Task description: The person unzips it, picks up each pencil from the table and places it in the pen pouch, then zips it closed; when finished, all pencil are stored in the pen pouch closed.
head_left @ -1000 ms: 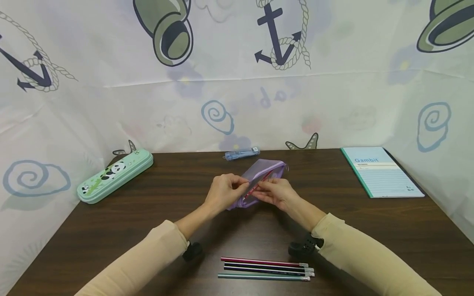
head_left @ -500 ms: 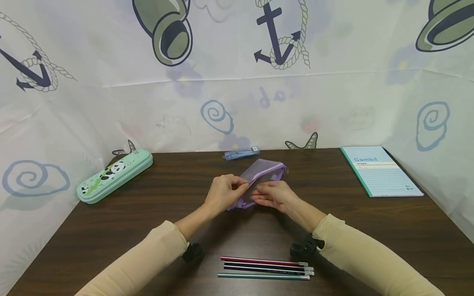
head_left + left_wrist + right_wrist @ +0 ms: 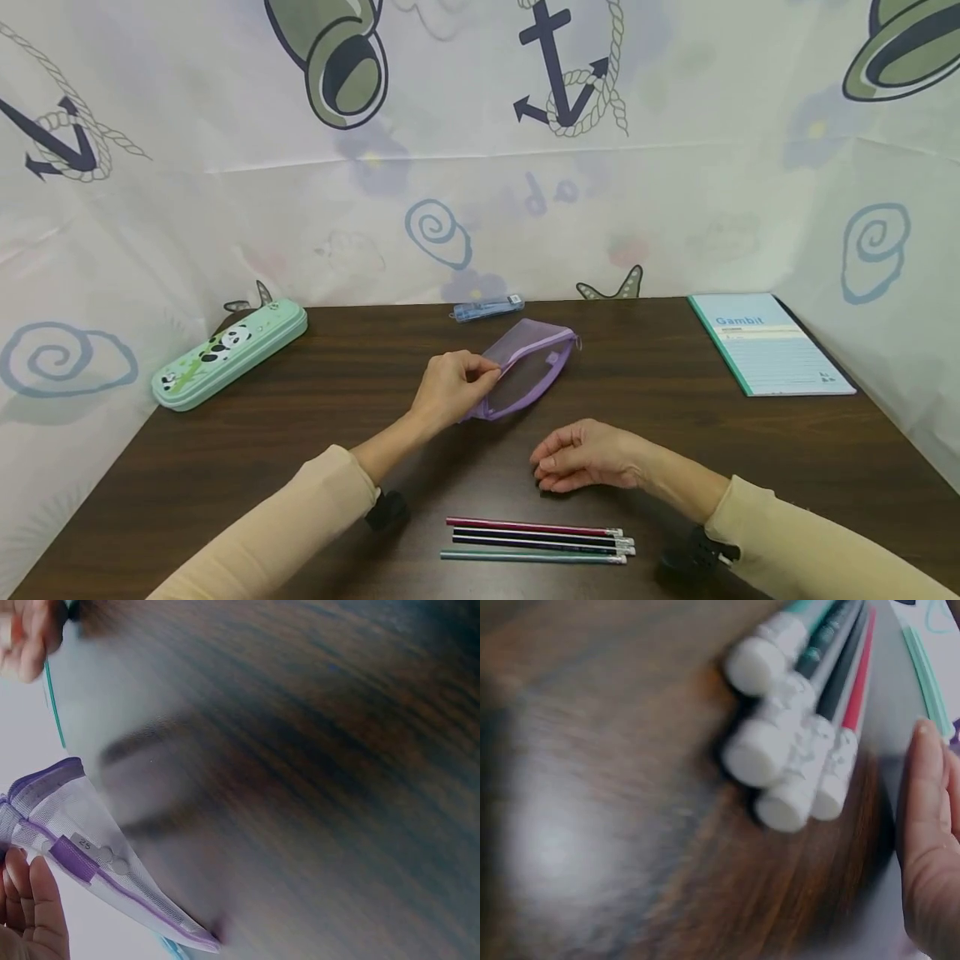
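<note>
My left hand (image 3: 450,387) pinches the near-left rim of a purple mesh pencil pouch (image 3: 534,333) in the middle of the table. The pouch's mouth gapes toward me, and a small tag (image 3: 84,844) shows on it in the left wrist view. My right hand (image 3: 588,457) hovers with loosely bent fingers and nothing visible in it. Just in front of that hand lie several pencils side by side: a red pencil (image 3: 525,527), dark pencils (image 3: 536,540) and a green pencil (image 3: 525,557). Their white erasers (image 3: 757,752) point right.
A mint pencil case (image 3: 232,354) with pandas lies at the left. Behind the pouch is a blue packaged item (image 3: 487,309) near the table's back edge. A notebook (image 3: 772,354) lies at the back right. Printed cloth walls (image 3: 300,208) enclose the table.
One second ago my right hand held a red pencil at the pouch's mouth. It has let go and drawn back toward the pencils. My left hand keeps its hold on the pouch.
</note>
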`<state>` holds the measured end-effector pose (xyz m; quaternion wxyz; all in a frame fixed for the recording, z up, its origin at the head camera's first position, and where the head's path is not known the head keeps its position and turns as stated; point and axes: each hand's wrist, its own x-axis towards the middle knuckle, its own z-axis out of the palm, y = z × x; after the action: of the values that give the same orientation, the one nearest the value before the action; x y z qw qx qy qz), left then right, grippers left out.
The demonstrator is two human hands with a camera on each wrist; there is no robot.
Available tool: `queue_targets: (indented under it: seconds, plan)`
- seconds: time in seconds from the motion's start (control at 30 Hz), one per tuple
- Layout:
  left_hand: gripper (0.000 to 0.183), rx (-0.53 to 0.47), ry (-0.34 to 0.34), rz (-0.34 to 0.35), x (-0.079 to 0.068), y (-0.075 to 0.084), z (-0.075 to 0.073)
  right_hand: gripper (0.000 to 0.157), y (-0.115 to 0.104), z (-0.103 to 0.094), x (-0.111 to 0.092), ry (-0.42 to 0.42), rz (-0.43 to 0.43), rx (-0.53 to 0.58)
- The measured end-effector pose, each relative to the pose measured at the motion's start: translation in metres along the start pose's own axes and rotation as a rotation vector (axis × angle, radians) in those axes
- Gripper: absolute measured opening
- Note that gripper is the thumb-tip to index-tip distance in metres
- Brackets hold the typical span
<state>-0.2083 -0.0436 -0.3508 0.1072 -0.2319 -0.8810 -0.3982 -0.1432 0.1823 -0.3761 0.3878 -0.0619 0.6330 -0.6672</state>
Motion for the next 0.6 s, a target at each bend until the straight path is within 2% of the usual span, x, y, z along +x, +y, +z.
queue_targets:
  seconds: [0.2,0.37,0.6]
  plan:
    - [0.008,0.011,-0.010,-0.006,0.001,0.000,0.000,0.024,0.005,0.008,-0.009,-0.099,-0.031,-0.214]
    - [0.008,0.017,-0.009,-0.002,0.002,0.000,-0.001,0.020,0.003,0.014,-0.013,-0.120,-0.076,-0.345]
    - [0.009,0.013,-0.026,-0.012,0.002,0.000,0.000,0.013,0.007,0.022,-0.015,-0.128,-0.165,-0.464]
